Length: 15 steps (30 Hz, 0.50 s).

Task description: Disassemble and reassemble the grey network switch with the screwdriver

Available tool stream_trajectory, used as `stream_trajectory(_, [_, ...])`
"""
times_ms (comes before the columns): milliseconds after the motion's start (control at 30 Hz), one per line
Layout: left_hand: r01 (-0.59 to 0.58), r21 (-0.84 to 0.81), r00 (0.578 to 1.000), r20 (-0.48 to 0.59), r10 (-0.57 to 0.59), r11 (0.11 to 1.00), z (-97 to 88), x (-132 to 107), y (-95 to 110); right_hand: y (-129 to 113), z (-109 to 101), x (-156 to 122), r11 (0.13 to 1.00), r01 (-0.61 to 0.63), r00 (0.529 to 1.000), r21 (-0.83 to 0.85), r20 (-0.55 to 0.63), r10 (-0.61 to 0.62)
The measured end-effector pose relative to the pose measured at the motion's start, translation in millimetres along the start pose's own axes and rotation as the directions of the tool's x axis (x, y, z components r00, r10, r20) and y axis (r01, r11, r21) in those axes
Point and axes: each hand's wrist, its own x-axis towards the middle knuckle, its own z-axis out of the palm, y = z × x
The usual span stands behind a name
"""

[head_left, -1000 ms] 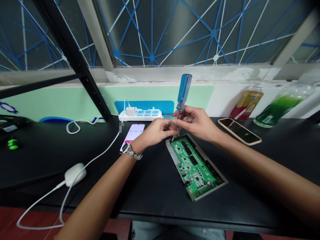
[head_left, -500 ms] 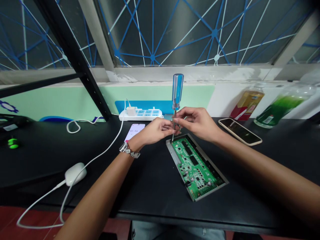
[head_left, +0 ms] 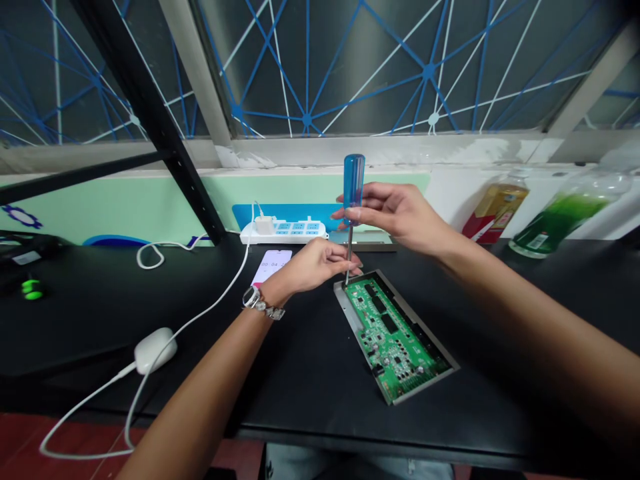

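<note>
An upright screwdriver (head_left: 354,180) with a clear blue handle stands with its tip at the far left corner of a green circuit board (head_left: 393,343). The board lies in a shallow metal tray (head_left: 425,395) on the black table. My right hand (head_left: 395,212) is closed around the lower part of the handle. Lower down, the fingers of my left hand (head_left: 325,261) pinch the metal shaft near the tip. A watch with a metal band (head_left: 263,304) is on my left wrist. Whatever lies under the tip is too small to make out.
Behind my left hand are a lit phone (head_left: 273,261) and a white power strip (head_left: 287,230). To the right stand a red-and-yellow drink bottle (head_left: 497,207) and a green bottle (head_left: 560,213). A white charging case (head_left: 155,350) with a cable lies left.
My right hand has moved up from the screwdriver's shaft to its handle. My left hand stays at the shaft, and the tip remains at the same corner of the board.
</note>
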Motion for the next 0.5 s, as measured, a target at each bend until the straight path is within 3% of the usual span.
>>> stream_trajectory(133, [0.008,0.006,1.0,-0.004,-0.008,1.0,1.9,0.3,0.3,11.4,8.0,9.9,0.99,0.051,0.97,-0.134,-0.23,-0.081])
stream_trajectory(200, [0.004,0.012,1.0,-0.001,-0.004,1.0,2.7,0.3,0.6,11.5,10.8,11.1,0.981,0.056,0.957,-0.185,-0.269,-0.105])
stream_trajectory(267, [-0.001,0.006,1.0,0.003,0.001,1.0,3.0,0.0,1.0,3.8,9.5,10.0,0.986,0.052,0.979,-0.161,-0.184,-0.082])
stream_trajectory(367, [0.001,0.006,1.0,0.014,-0.001,1.0,3.2,-0.6,2.3,-10.9,1.9,7.4,0.998,-0.005,0.999,-0.057,0.031,0.007])
stream_trajectory(433, [0.011,0.02,1.0,0.01,-0.011,1.0,4.0,-0.8,3.3,-13.0,-1.9,6.9,0.998,-0.024,0.999,-0.057,0.042,0.026])
stream_trajectory(500, [0.015,0.024,1.0,-0.003,-0.015,1.0,5.5,-0.7,3.8,-7.2,-1.3,7.8,0.994,0.0,0.999,-0.113,-0.047,-0.005])
